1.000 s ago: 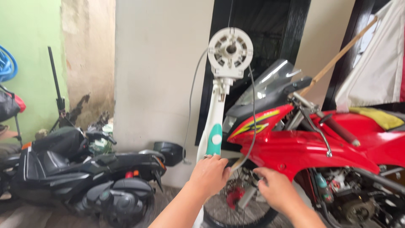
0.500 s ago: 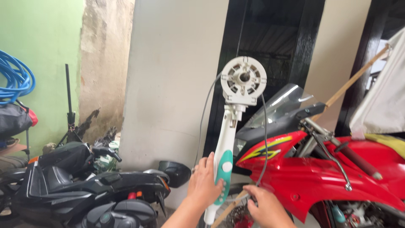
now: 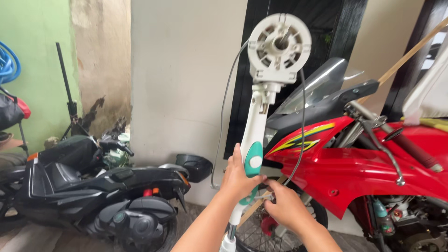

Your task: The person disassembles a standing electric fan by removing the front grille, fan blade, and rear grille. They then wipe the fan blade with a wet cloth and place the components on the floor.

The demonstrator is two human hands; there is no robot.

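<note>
My left hand (image 3: 239, 176) grips the white stand of a fan (image 3: 259, 112) at its green control panel (image 3: 253, 161), holding it upright and slightly tilted. The round white motor housing (image 3: 279, 43) tops the stand, with no blades or guard on it. My right hand (image 3: 285, 205) sits just right of the stand's lower part, fingers pinched around the grey power cord (image 3: 302, 116) that loops down from the housing.
A red motorcycle (image 3: 368, 163) stands right behind the fan, with its windshield (image 3: 317, 84) close to the housing. A black scooter (image 3: 93, 186) is parked at the left. A white pillar (image 3: 186, 84), a wooden pole (image 3: 406, 56) and a blue hose (image 3: 8, 65) are around.
The fan has come up and nearer to me, the motor housing now higher in view. My right hand moved up from the front wheel area to the cord beside the stand.
</note>
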